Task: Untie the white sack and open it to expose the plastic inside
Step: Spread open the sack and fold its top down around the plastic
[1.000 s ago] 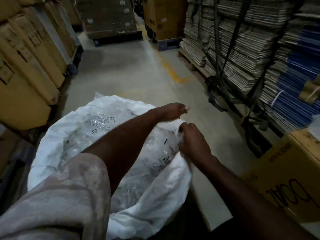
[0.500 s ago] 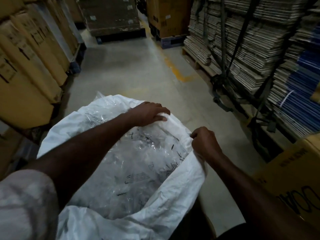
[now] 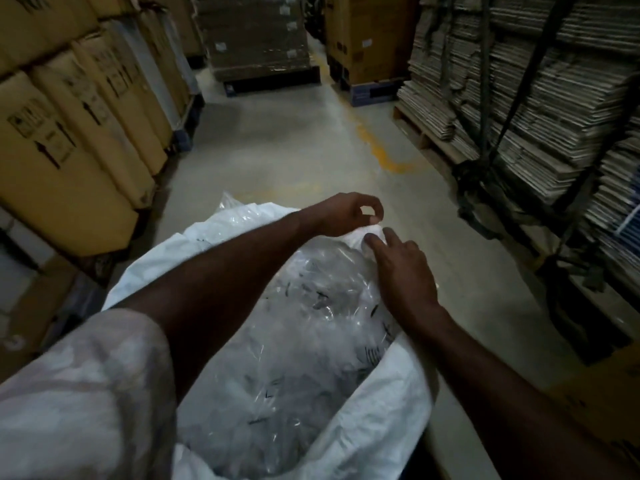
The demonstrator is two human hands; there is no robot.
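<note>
The white sack (image 3: 374, 417) gapes open at lower centre, clear plastic (image 3: 294, 358) exposed. At its far rim, the left hand (image 3: 346, 214) pinches the sack's edge; the right hand (image 3: 403, 271), fingers loosely spread, touches it beside.

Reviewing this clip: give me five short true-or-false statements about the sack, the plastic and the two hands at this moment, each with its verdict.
1. The white sack is open at the top. True.
2. Clear plastic with black print shows inside the sack. True.
3. The left hand is down inside the sack, buried in the plastic. False: it is at the far rim, its fingers pinching the white fabric there.
4. The right hand grips a cardboard box. False: its fingers reach toward the same far part of the rim, close to the left hand.
5. The sack stands on an aisle floor between stacked cardboard boxes and strapped flat cartons. True.
</note>
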